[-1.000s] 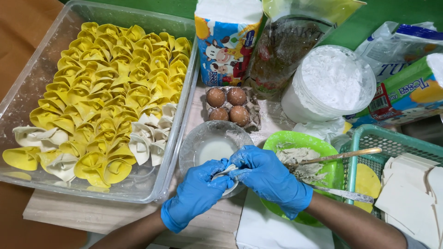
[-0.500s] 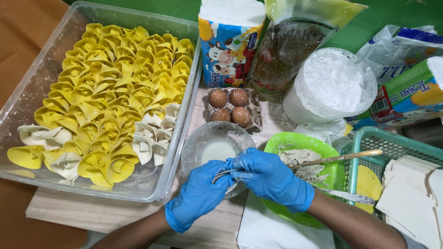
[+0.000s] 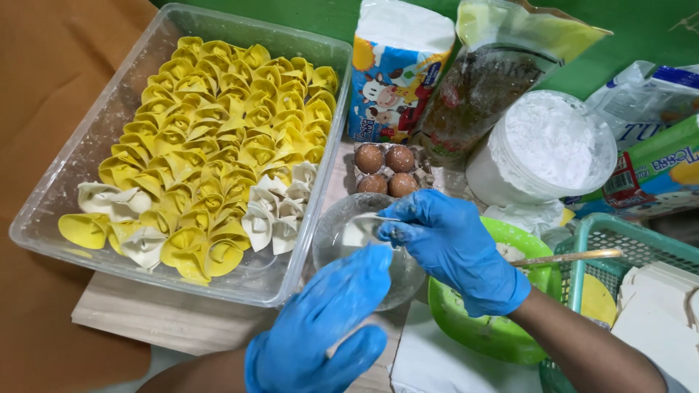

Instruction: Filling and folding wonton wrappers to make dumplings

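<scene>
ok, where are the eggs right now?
Head view, centre: four brown eggs in a small carton, just beyond the right hand, between the clear dumpling tray and white powder tub.

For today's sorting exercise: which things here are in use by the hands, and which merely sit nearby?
In use:
left hand
right hand
white wrapper
glass bowl
tray of folded dumplings

Nearby:
eggs
tub of white powder
green plate
teal basket

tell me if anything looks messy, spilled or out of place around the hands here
Nothing looks spilled or knocked over. The folded dumplings sit in tidy rows in the clear tray, whose wall is dusted white. The right hand and left hand work over the small glass bowl.
</scene>
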